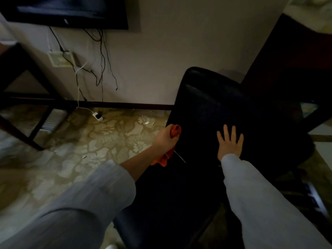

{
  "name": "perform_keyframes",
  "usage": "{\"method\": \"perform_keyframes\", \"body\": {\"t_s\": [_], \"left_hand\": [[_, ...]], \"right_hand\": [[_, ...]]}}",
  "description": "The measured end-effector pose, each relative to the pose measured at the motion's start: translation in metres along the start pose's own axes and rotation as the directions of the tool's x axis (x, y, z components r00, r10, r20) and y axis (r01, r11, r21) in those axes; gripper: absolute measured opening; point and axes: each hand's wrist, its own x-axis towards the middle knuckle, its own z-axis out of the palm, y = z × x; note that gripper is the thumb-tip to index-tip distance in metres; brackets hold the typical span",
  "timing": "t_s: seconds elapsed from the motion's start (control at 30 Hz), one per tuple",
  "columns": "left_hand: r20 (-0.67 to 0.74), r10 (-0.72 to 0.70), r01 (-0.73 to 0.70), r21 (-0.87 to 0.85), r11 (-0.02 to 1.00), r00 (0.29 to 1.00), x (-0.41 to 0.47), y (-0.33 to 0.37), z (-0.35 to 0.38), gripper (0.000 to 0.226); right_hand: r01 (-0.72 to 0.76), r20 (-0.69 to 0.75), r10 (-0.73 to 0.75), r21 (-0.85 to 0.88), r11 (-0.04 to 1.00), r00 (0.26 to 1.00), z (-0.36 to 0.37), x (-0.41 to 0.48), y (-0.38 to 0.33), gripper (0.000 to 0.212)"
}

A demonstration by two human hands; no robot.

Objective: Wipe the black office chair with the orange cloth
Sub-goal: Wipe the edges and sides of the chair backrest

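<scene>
Head view: L hand (164,139) is at the left edge of the black office chair (224,108), back of hand to the camera, clenched round the orange cloth (175,131). The cloth is bunched. One wad pokes out above the fist and touches the chair's edge; the rest hangs out under the hand, towards the forearm. L fingers are mostly hidden behind the hand and cloth.

R hand (230,142) lies palm-down on the chair's dark padded panel, fingers (226,131) straight and spread, grasping nothing. It's near the cloth hand but apart from it, w/ bare black upholstery btwn them. Both arms are in pale grey sleeves (260,203); the L one is pushed up the forearm.

The chair fills centre-right and is very dark, so detail is hard to make out.

Around it:
- Floral-pattern carpet (89,141), w/ a white plug block (98,116) by the skirting.
- Loose black cables (102,56) run down the wall (161,51) from a dark screen (71,11) top left.
- Dark frame furniture (36,108) far left.
- Dark wood piece (296,60) behind the chair on the right.
</scene>
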Motion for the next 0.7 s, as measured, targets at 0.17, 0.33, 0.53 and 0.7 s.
{"method": "perform_keyframes", "body": {"t_s": [0.17,0.33,0.53,0.7], "left_hand": [[0.173,-0.144,0.101,0.236,0.966,0.974,0.025,-0.109,-0.012,0.027],[0.274,-0.241,0.111,0.417,0.902,0.931,0.026,-0.229,0.026,0.03],[0.317,-0.468,0.191,0.623,0.759,0.825,0.003,-0.347,0.065,0.047],[0.159,-0.496,0.315,0.6,0.735,0.854,-0.03,-0.399,0.075,0.072]], "right_hand": [[0.16,-0.018,-0.16,0.217,0.963,0.987,0.027,0.005,-0.111,0.07],[0.268,0.154,-0.322,0.291,0.918,0.934,0.112,0.015,-0.208,0.071],[0.072,0.535,-0.388,0.517,0.853,0.751,0.211,0.004,-0.284,0.098],[0.003,0.521,-0.409,0.615,0.789,0.749,0.28,-0.04,-0.33,0.115]]}}
